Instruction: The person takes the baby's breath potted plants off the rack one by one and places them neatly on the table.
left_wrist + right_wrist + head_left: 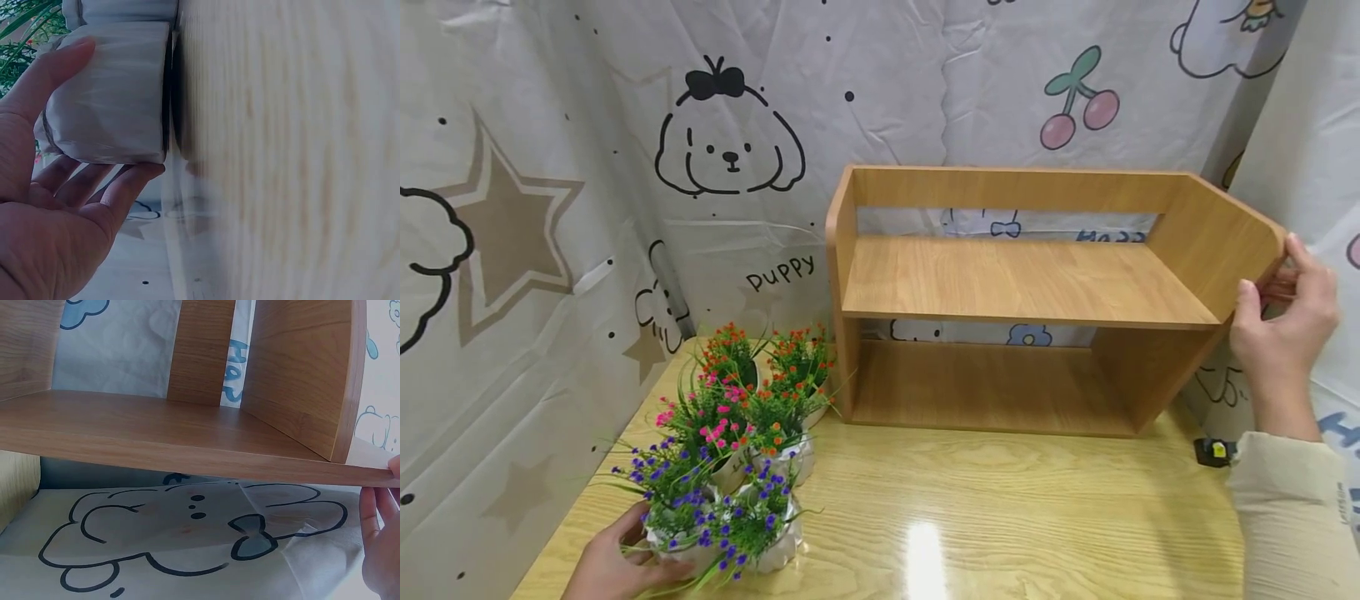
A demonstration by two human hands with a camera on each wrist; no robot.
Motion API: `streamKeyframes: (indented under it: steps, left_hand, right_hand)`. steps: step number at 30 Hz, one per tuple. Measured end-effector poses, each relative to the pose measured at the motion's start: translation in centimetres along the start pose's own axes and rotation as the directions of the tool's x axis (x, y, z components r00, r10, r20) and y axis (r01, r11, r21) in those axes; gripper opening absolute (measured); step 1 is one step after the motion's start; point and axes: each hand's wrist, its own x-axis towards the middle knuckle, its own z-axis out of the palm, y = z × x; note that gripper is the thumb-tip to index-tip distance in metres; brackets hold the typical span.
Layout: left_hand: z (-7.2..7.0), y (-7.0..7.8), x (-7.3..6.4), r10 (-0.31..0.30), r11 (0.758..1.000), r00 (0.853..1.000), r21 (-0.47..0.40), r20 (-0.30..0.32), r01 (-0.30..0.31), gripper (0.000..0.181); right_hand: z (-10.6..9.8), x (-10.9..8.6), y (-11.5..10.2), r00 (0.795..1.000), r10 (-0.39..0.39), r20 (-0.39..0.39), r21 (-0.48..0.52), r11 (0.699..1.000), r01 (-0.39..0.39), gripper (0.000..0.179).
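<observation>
My left hand (617,558) holds the potted plant with blue-purple flowers (673,487) at the front left of a cluster. In the left wrist view, the thumb lies on one side of its white-wrapped pot (112,94) and the fingers on the other; the pot's base is at the tabletop. A two-tier wooden desk shelf (1030,279) stands right of the plants. With thumb and fingers, my right hand (1288,325) grips the front edge of its right side panel (1217,237). The right wrist view shows only part of that hand (382,550), at the panel's edge.
Beside the held pot is another purple-flowered plant (767,521). Pink (722,421) and orange-red flowering plants (797,358) stand behind, close to the shelf's left side. A small black-and-yellow object (1213,452) lies by the right forearm. Printed cloth (880,108) surrounds the wooden table (1037,508).
</observation>
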Motion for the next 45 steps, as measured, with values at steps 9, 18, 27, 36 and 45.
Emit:
streamKeyframes:
  steps: [9, 18, 27, 36, 45]
  left_hand:
    - [-0.5, -0.4, 0.3, 0.02, 0.999, 1.0, 0.041, 0.012, -0.021, 0.123]
    - [-0.4, -0.3, 0.5, 0.046, 0.998, 0.998, 0.034, 0.038, -0.047, 0.119]
    - [-0.3, -0.6, 0.5, 0.069, 0.998, 0.997, -0.011, 0.042, -0.068, 0.115]
    - [-0.3, -0.8, 0.3, 0.083, 0.993, 0.994, -0.094, 0.065, -0.077, 0.113]
    - [-0.3, -0.6, 0.4, 0.061, 0.996, 0.996, -0.073, 0.068, -0.056, 0.121]
  right_hand:
    - [-0.1, -0.3, -1.1, 1.0, 0.003, -0.007, 0.007, 1.0, -0.002, 0.053]
    - [-0.4, -0.6, -2.3, 1.0, -0.007, -0.01, 0.022, 1.0, 0.008, 0.053]
    - [-0.4, -0.6, -2.1, 1.0, -0.008, -0.006, 0.009, 1.0, 0.008, 0.052]
    - [-0.2, -0.5, -1.4, 1.0, -0.001, 0.001, -0.004, 1.0, 0.001, 0.053]
    - [-0.5, -0.7, -2.5, 1.0, -0.006, 0.0, 0.007, 1.0, 0.006, 0.052]
